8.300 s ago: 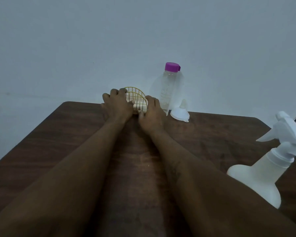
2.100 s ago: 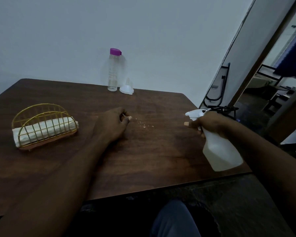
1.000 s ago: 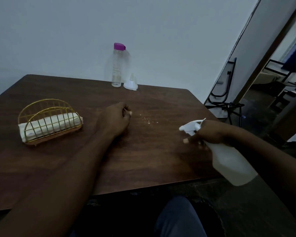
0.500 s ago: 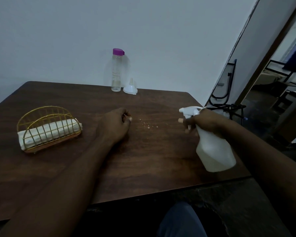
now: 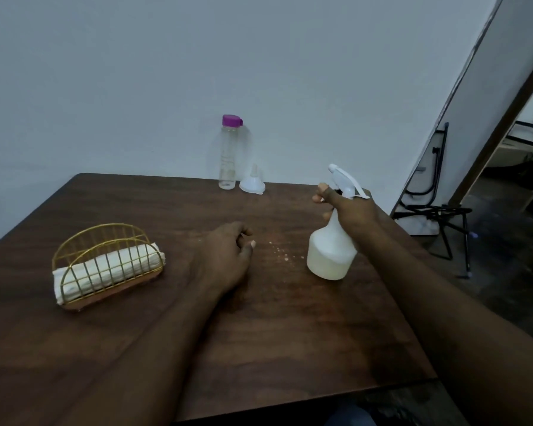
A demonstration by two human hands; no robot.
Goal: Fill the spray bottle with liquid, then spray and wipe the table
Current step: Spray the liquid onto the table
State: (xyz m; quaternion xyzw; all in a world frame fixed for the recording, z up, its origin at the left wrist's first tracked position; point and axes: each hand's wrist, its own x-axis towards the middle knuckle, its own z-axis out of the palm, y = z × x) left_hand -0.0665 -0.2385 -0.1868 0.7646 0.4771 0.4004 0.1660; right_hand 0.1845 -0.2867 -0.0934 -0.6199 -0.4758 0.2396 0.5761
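**Spraying under way, wiping yet to come**

You are gripping the white plastic spray bottle (image 5: 330, 250) by its neck with your right hand (image 5: 350, 210), centre right of the frame. Your left hand (image 5: 225, 256) is resting loosely curled and empty on the dark wooden table (image 5: 290, 333), mid-frame. Pale droplets (image 5: 279, 250) are lying between them, so filling looks done. The clear purple-capped bottle (image 5: 228, 155) and white funnel (image 5: 252, 185) are standing at top centre. The rolled white cloth (image 5: 108, 267) is sitting in the gold wire holder (image 5: 83, 241) at left, so wiping is left.
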